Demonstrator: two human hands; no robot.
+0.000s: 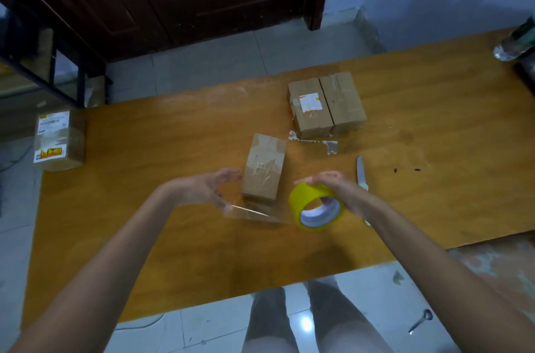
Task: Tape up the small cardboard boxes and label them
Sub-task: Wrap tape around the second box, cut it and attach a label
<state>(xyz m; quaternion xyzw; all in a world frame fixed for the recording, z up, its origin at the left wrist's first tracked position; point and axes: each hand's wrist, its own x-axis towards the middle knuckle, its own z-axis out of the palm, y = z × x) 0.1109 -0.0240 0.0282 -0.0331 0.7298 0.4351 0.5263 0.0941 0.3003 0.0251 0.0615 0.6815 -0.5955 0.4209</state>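
Between left hand (207,189) pinching clear strip (254,215) and right hand (338,190) gripping tape roll (317,206), small box (263,168).

My right palm hides the knife (359,170) handle — the bottle (515,43) is cut off at the frame's right edge, blurred.

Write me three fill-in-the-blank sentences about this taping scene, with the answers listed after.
1. The right hand holds a roll of tape coloured ____.
2. The left hand pulls out the clear ____ from the roll.
3. A knife lies on the ____.

Answers: yellow; strip; table
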